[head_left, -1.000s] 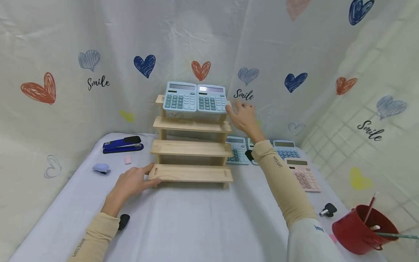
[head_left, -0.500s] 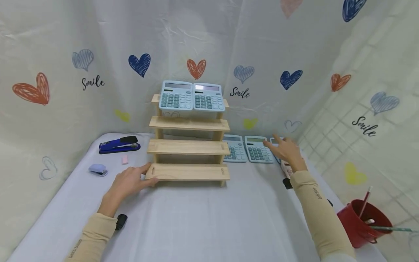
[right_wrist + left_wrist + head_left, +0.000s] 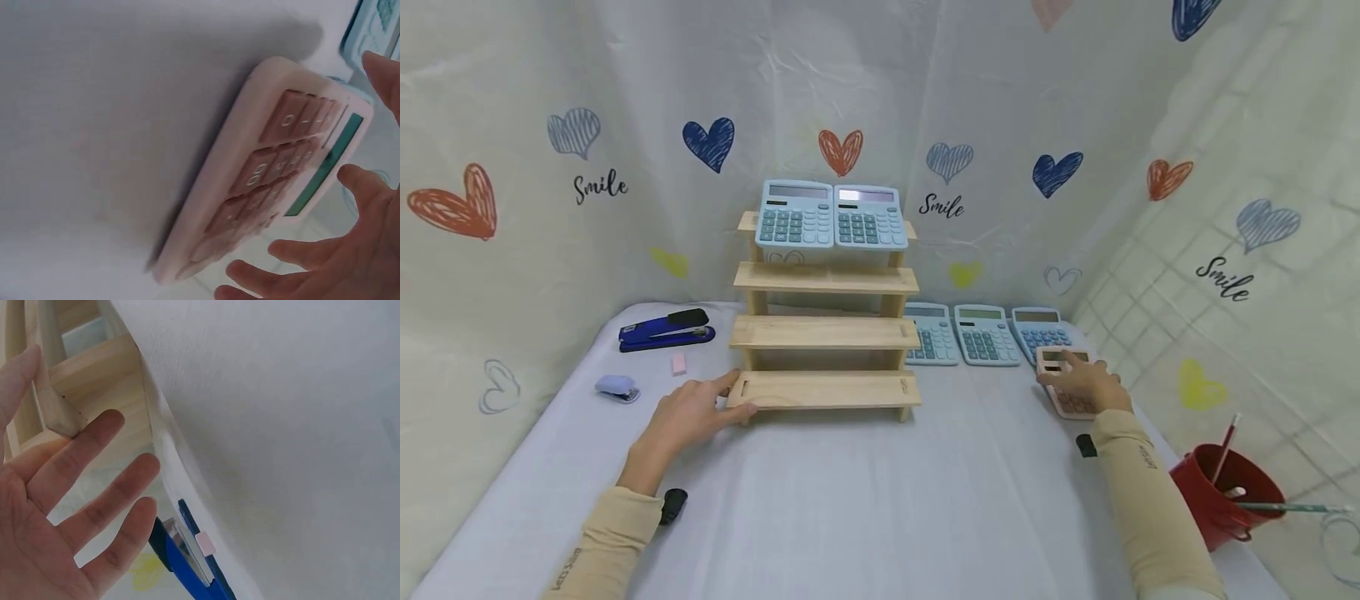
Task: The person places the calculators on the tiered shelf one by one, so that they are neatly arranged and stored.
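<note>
Right hand: the right hand has come down from beside the top of the wooden rack and now rests over the pink calculator with fingers spread and relaxed, not closed round it; the right wrist view shows the hand hovering just over the keys of the calculator.
Pink calculator: it lies flat on the surface at the right end, just in front of the row of blue ones, where it lay a second ago.
Left hand: the left hand stays flat on the surface, fingers straight and apart, thumb against the left end of the rack's lowest step; the left wrist view shows the open palm beside the wood.
Wooden rack: the stepped wooden rack has not moved; two blue calculators sit side by side on its top step.
Blue row: three blue calculators lie in a line right of the rack, now uncovered by the arm.
Far left: a blue stapler, a small pink eraser and a pale blue small stapler.
Far right: a red cup with pencils at the surface's near right corner.
</note>
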{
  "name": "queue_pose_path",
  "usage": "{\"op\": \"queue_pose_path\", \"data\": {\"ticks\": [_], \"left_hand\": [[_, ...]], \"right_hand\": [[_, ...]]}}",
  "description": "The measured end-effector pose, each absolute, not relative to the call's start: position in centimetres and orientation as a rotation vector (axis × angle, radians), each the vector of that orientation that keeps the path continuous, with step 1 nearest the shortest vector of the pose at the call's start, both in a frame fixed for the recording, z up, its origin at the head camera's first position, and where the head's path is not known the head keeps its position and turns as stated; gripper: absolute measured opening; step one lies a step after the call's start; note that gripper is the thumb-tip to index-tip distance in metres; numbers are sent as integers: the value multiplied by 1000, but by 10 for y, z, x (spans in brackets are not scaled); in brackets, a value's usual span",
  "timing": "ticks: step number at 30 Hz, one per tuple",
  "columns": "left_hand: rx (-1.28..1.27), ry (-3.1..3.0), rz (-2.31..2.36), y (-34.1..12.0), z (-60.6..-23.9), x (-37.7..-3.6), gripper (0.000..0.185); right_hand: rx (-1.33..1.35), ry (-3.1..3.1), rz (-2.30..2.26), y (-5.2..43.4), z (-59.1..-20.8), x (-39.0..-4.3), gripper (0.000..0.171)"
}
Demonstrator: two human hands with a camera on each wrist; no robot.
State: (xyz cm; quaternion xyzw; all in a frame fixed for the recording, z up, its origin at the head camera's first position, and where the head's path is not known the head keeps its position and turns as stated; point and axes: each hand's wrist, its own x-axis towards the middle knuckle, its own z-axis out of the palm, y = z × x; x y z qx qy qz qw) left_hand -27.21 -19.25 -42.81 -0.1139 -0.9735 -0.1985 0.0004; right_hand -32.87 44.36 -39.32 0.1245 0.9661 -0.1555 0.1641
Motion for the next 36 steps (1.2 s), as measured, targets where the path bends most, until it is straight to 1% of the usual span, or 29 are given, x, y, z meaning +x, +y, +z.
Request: {"op": "queue_pose_path", "data": {"ticks": [9, 13, 19, 24, 28, 31, 36], "left_hand": [[-356, -3050, -640, -193, -430, -272, 86], [-349, -3048, -640, -193, -430, -271, 86], [-355, -3042, -644, -193, -430, -271, 86], [-355, -3041, -640, -193, -429, -272, 86], [-359, -3043, -641, -192, -429, -272, 85], [-366, -3039, -638, -192, -428, -272, 84], [-368, -3037, -637, -193, -427, -271, 83]], "right_hand": [[434, 2709, -459, 453, -405, -332, 112], [492, 2684, -552, 451, -407, -330, 115], [499, 2699, -545, 448, -406, -324, 115], [406, 2753, -469, 444, -404, -322, 114], [282, 2837, -393, 435, -399, -325, 107], [188, 2925, -352, 424, -391, -329, 101], [68, 3023, -330, 396, -371, -333, 97]]}}
